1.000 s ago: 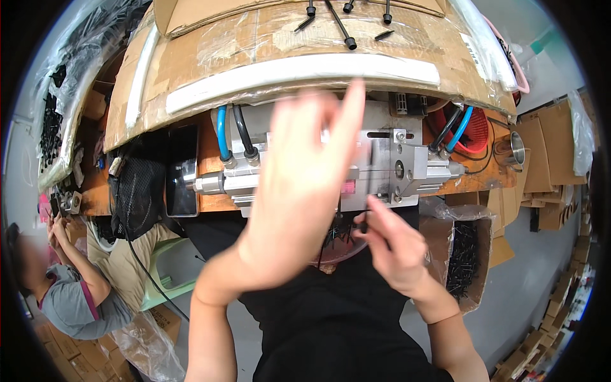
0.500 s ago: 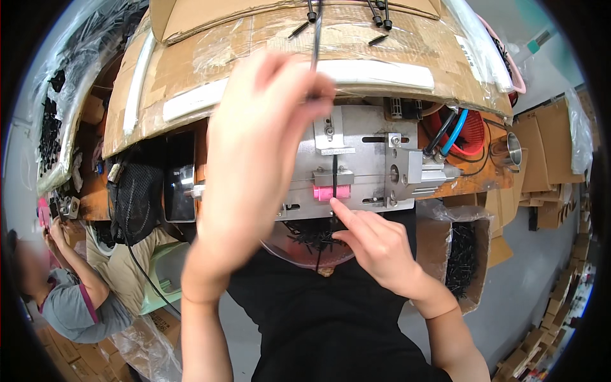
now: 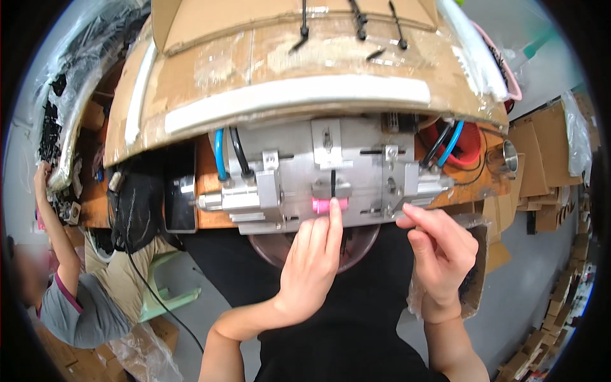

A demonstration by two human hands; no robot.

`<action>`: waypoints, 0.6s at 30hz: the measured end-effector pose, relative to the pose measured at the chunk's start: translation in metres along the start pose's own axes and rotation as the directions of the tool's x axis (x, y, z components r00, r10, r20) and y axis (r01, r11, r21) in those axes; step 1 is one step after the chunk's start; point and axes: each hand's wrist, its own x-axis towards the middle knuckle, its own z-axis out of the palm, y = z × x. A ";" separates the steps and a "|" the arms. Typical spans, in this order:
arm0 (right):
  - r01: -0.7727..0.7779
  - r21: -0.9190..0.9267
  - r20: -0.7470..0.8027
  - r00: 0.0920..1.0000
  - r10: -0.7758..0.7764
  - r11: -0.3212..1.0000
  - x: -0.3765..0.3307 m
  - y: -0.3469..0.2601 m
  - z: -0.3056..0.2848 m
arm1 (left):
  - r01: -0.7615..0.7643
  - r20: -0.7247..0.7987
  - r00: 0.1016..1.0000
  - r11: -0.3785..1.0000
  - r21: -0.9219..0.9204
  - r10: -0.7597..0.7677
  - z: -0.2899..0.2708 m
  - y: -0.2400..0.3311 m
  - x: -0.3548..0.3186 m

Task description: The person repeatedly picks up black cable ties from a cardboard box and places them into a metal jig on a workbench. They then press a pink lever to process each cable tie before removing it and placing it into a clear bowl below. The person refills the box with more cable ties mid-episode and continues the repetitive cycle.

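My left hand (image 3: pixel 312 262) reaches up to the metal fixture (image 3: pixel 293 137), index finger straight and the other fingers loosely bent beside it. That fingertip touches the lower end of a thin black rod (image 3: pixel 333 181) at the pink block (image 3: pixel 321 205) in the fixture's middle. My right hand (image 3: pixel 447 251) hovers to the right, off the fixture's front edge. Its fingers are curled with a gap between thumb and index finger, and nothing shows in them. Below the fixture, a clear bowl (image 3: pixel 368 245) with black pieces is partly covered by my left hand.
Cylinders (image 3: pixel 245 200) with blue and black hoses flank the fixture. A cardboard sheet (image 3: pixel 210 70) overhangs it, several black rods (image 3: pixel 361 22) lying on top. At right stand a red basket (image 3: pixel 470 149), a metal cup (image 3: pixel 508 156) and a carton (image 3: pixel 478 280). Another person (image 3: pixel 83 305) works at left.
My left hand has come down from the cardboard to the pink block and let go of a long black rod. My right hand has left the block and moved right.
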 end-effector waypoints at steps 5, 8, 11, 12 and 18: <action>0.038 -0.192 -0.134 0.989 -0.064 0.981 0.028 0.018 -0.017 | -0.117 -0.036 0.993 0.989 -0.085 0.114 -0.052 -0.011 0.045; 0.097 -0.284 -0.166 0.975 -0.149 0.954 0.088 0.034 -0.023 | -0.150 -0.373 0.910 0.982 0.118 0.184 -0.078 -0.036 0.144; 0.197 -0.364 -0.047 0.972 -0.230 0.910 0.164 0.056 -0.011 | -0.110 -0.281 0.948 0.983 0.148 0.148 -0.089 -0.083 0.228; 0.172 -0.402 0.028 0.984 -0.175 0.900 0.183 0.064 -0.012 | -0.045 -0.109 0.993 0.996 0.072 0.053 -0.093 -0.083 0.243; 0.302 -0.333 0.132 0.953 -0.273 0.893 0.213 0.089 0.000 | -0.215 -0.411 0.886 0.975 0.048 0.215 -0.093 -0.101 0.222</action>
